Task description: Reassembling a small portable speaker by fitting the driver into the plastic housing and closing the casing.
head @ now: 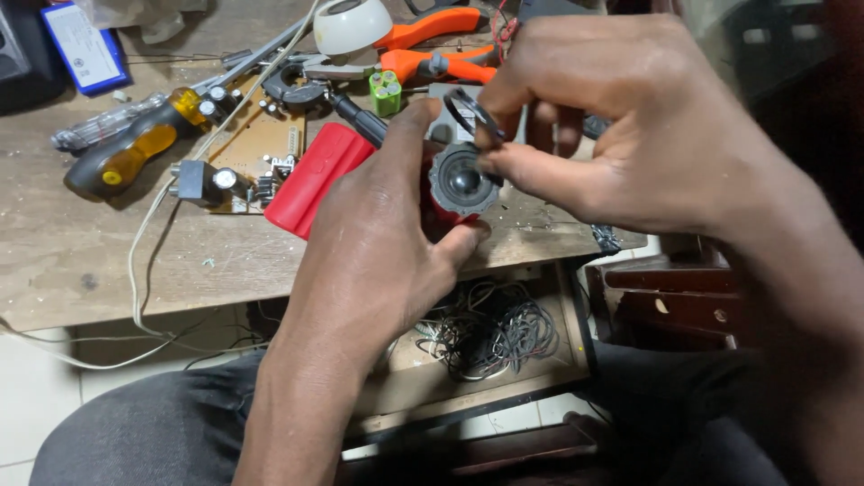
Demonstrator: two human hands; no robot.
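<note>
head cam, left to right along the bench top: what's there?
Blue card → yellow-handled screwdriver → circuit board → red casing → green block → small speaker held in the left hand → right hand pinching a black ring.

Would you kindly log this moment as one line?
left hand: grips small speaker | right hand: pinches black ring above it | bench: circuit board, screwdriver

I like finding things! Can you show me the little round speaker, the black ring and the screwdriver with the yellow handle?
little round speaker (463, 183), head view, on its dark cone.
black ring (461, 112), head view, on its band.
screwdriver (126, 153), head view, on its yellow handle.
</note>
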